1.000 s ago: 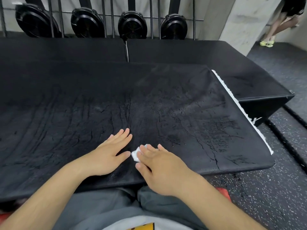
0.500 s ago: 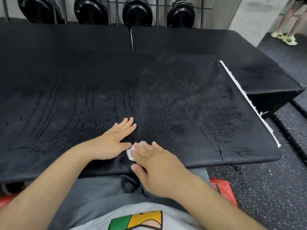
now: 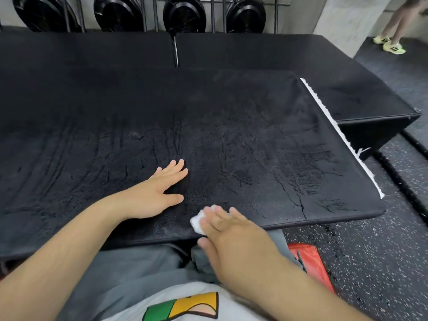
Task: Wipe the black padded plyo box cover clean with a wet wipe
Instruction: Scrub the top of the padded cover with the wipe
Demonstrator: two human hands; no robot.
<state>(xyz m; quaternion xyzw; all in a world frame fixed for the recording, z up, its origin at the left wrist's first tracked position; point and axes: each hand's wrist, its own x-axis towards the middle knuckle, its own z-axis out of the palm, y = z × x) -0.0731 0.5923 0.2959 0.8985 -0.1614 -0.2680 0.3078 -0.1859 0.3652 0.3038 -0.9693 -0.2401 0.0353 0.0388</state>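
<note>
**A:** What is the right hand (image 3: 234,242) doing, from where you stand?

**B:** It lies flat, with its fingers straight and close together, and presses a folded white wet wipe (image 3: 198,222) down on the black padded plyo box cover (image 3: 254,147). It is not curled round the wipe. The wipe shows past the fingertips on the left, and the rest of it is hidden under the fingers.

**A:** Where on the cover is that?

**B:** Close to the front edge, just right of the middle, above the person's grey trousers (image 3: 139,269). The thumb hangs off the edge.

**A:** And the left hand (image 3: 152,195)?

**B:** It is open and palm down on the cover, with the fingers stretched forward and the thumb out to the side. It holds nothing. It sits near the wipe, a little farther in from the edge, and does not touch it.

**A:** What does the surface look like?

**B:** It is creased and cracked, with curved streaks across the left half. A white strip (image 3: 335,126) runs along its right side.

**A:** What else is there?

**B:** More black padded boxes (image 3: 301,66) stand behind the cover. Round black fan-like units (image 3: 185,12) line a rail at the back. Something red (image 3: 310,258) lies on the speckled floor (image 3: 370,262) beside the person. Far right, someone's legs in yellow-green shoes (image 3: 391,46).
</note>
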